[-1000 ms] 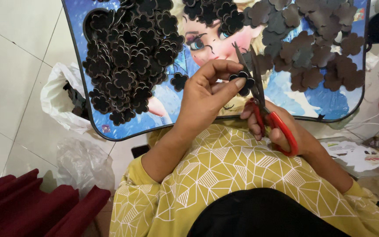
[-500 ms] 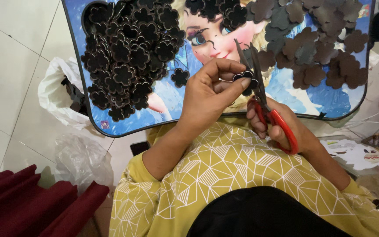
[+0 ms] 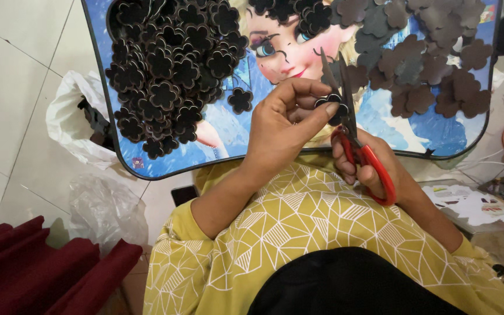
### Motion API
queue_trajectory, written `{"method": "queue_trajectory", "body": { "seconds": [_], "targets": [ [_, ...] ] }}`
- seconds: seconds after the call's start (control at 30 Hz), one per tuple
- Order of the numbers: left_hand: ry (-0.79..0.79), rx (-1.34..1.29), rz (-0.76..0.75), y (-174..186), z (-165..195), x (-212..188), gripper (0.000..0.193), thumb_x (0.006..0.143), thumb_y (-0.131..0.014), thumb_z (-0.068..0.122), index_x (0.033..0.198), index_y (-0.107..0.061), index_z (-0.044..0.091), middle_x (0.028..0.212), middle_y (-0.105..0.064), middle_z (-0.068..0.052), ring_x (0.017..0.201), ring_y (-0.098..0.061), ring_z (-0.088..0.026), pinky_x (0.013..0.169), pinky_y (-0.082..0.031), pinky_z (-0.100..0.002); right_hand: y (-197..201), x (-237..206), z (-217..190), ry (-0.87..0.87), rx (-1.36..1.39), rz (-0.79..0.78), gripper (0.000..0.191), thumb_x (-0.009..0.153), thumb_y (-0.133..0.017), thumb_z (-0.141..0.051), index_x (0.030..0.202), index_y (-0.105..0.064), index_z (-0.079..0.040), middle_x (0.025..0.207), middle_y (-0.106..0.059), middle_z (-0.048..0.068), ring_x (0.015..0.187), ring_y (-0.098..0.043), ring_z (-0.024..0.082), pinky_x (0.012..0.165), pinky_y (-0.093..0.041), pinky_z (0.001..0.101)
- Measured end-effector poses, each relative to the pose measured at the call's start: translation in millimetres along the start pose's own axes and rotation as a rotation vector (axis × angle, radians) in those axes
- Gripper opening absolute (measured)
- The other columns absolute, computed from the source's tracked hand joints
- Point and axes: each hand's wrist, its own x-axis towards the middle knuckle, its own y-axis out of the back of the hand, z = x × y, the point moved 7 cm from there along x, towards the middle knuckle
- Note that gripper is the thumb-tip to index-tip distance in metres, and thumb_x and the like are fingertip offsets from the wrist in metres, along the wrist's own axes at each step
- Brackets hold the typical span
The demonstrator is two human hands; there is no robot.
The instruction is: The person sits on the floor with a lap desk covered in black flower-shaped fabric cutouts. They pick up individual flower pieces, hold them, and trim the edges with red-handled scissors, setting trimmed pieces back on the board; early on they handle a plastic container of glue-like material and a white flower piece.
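- Pale floor tiles [image 3: 13,87] all around me, and a small lap table [image 3: 433,153] with a cartoon picture on its blue top is pulled right up in front of my yellow patterned top.
- My left hand [image 3: 281,125] is closed around a little dark flower-shaped piece [image 3: 329,101], pinched between thumb and fingertips, held up just above the near edge of the table.
- My right hand [image 3: 374,169] has its fingers through the red handles of the scissors [image 3: 351,131] and is gripping them. The blades point up and away from me, with a slight gap at the tips, right up against the flower piece. I can't tell if they're actually biting into it.
- Big heap of dark flower pieces [image 3: 170,70] sits on the left part of the table, shiny black with darker centres, all piled over each other.
- One stray flower [image 3: 240,100] lies by itself just to the right of that heap, between it and my left hand.
- Over on the right part of the table there's a looser spread of duller brown-grey flower shapes [image 3: 427,52].
- White plastic bag [image 3: 77,125] with dark scraps in it is on the floor beside the table's left edge, and a clear crumpled bag [image 3: 103,207] lies nearer to me.
- Dark red cushion [image 3: 36,268] at my left side, some paper scraps [image 3: 473,204] down on my right.
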Motion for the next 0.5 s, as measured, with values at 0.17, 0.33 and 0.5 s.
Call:
{"method": "queue_trajectory", "body": {
  "seconds": [0.17,0.33,0.5],
  "targets": [
    [-0.002,-0.028,-0.004,-0.5,-1.0,0.3,0.026,0.096,-0.074,0.0,0.12,-0.063,-0.003,0.106,-0.073,-0.008,0.095,-0.07,-0.008,0.083,-0.058,-0.021,0.0,0.6,-0.6,0.002,-0.016,0.018,0.093,0.07,-0.064,-0.089,0.105,-0.052,-0.004,0.069,-0.045,-0.003,0.058,-0.043,0.006,0.052,-0.039,0.0213],
    [-0.003,-0.02,-0.001,0.7,-1.0,1.0,0.026,0.096,-0.074,0.0,0.12,-0.064,-0.003,0.106,-0.072,-0.008,0.095,-0.07,-0.008,0.083,-0.058,-0.021,1.0,-0.4,-0.3,-0.003,-0.028,0.036,0.091,0.071,-0.064,-0.089,0.104,-0.052,-0.005,0.068,-0.045,-0.004,0.058,-0.044,0.006,0.052,-0.04,0.0208],
    [-0.007,-0.037,-0.021,2.4,-1.0,1.2,0.027,0.096,-0.074,0.001,0.12,-0.063,-0.002,0.107,-0.073,-0.007,0.096,-0.071,-0.008,0.084,-0.059,-0.021,1.1,-1.1,1.4,-0.03,-0.019,0.041,0.091,0.07,-0.067,-0.087,0.103,-0.052,-0.004,0.067,-0.045,-0.003,0.056,-0.044,0.007,0.052,-0.04,0.0213]
  ]
}}
